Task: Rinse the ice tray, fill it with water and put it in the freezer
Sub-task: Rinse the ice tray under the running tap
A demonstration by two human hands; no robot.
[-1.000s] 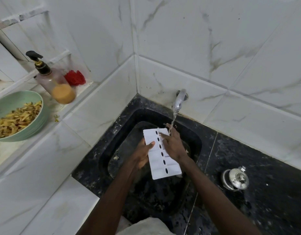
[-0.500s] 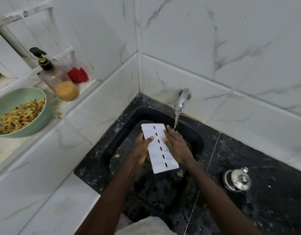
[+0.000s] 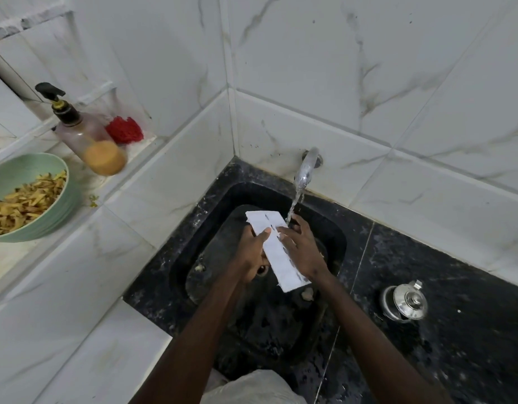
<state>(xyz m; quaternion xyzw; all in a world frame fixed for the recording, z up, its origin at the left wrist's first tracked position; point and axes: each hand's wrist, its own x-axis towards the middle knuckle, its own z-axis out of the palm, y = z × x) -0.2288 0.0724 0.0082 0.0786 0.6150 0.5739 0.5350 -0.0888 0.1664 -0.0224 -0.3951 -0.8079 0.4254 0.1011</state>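
A white ice tray point(image 3: 276, 252) is held over the black sink point(image 3: 211, 205), its underside facing up and tilted on edge. My left hand point(image 3: 253, 250) grips its left long side, thumb on top. Across the tray's right side lies my right hand point(image 3: 303, 247), fingers spread and reaching toward the water. A thin stream runs from the chrome tap point(image 3: 305, 169) and lands at the tray's far right corner by my fingertips.
A steel lidded pot point(image 3: 404, 300) sits on the black counter to the right. On the white ledge at left stand a green bowl point(image 3: 7, 173) of yellow peelings, a pump soap bottle point(image 3: 85, 135) and a red scrubber point(image 3: 125, 129). Food scraps lie in the sink.
The tray has tilted more onto its edge, so it looks narrower, and its far end has moved toward the stream. My right hand has slid further over it.
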